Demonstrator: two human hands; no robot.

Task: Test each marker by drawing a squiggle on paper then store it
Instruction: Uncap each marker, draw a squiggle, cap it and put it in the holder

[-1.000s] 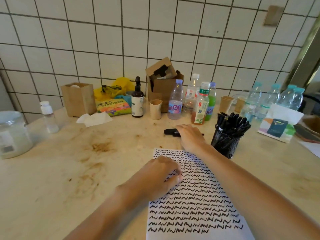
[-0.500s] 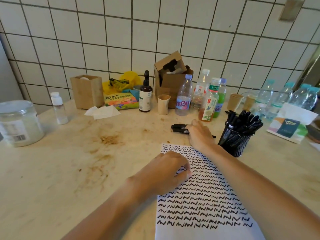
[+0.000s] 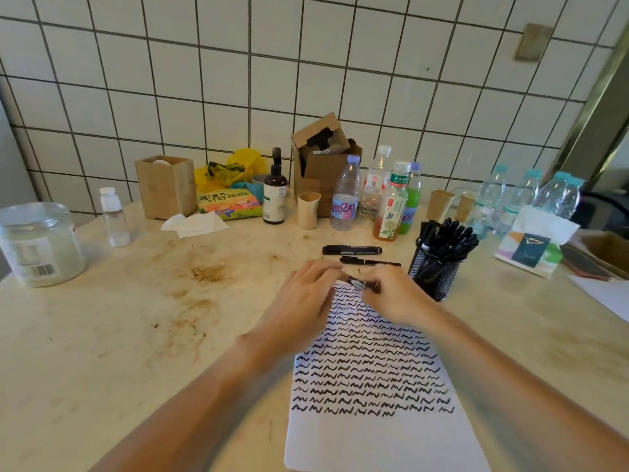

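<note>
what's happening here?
A person is testing markers. Both hands, left hand and right hand, grip one black marker between them above the top edge of the paper, which is mostly filled with black squiggle rows. Two more markers lie on the table just beyond. A mesh cup full of markers stands to the right.

A black marker (image 3: 364, 285) is held level over the far edge of the squiggle-filled paper (image 3: 374, 386), two more markers (image 3: 352, 250) lying beyond, beside a full mesh cup (image 3: 434, 270).
</note>
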